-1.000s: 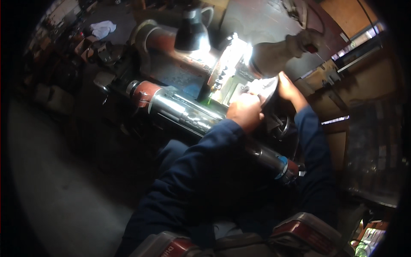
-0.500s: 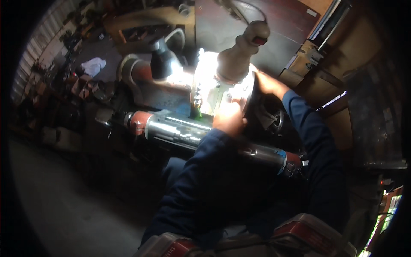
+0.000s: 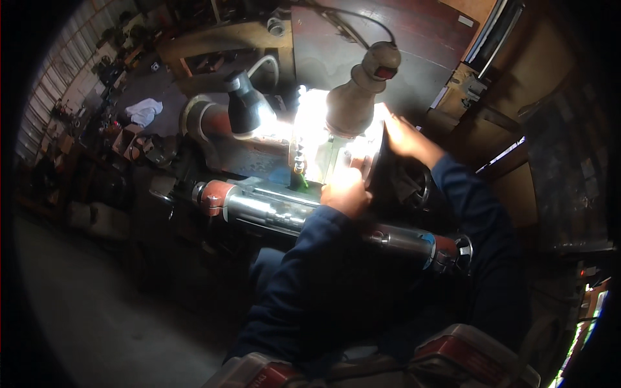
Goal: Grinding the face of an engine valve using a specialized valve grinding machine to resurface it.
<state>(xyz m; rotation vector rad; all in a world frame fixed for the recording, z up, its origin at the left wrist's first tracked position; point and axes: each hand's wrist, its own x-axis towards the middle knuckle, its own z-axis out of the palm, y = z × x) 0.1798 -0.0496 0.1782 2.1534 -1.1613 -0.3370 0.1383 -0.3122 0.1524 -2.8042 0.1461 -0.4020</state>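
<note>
Two lamps, a black one [image 3: 247, 107] and a beige one [image 3: 352, 103], throw a strong glare on the metal work area of a machine. My left hand [image 3: 347, 191] is at the near edge of that bright area, fingers curled; whatever they hold is lost in the glare. My right hand [image 3: 402, 134] reaches up along the right side of the lit part, its fingertips washed out or hidden. A segmented coolant hose [image 3: 299, 155] with a green tip [image 3: 299, 181] hangs left of my left hand. Below runs a shiny metal cylinder [image 3: 265, 208] with red end collars.
A handwheel [image 3: 424, 189] sits in shadow right of my hands. A white cloth [image 3: 144, 111] lies at the far left, near cluttered shelves. Behind the lamps stands a dark red panel [image 3: 414, 39]. Red-lidded cases [image 3: 472, 352] show at the lower edge.
The whole view has shifted slightly, so the machine sits a little lower in the picture. Both hands stay at nearly the same places on the lit part.
</note>
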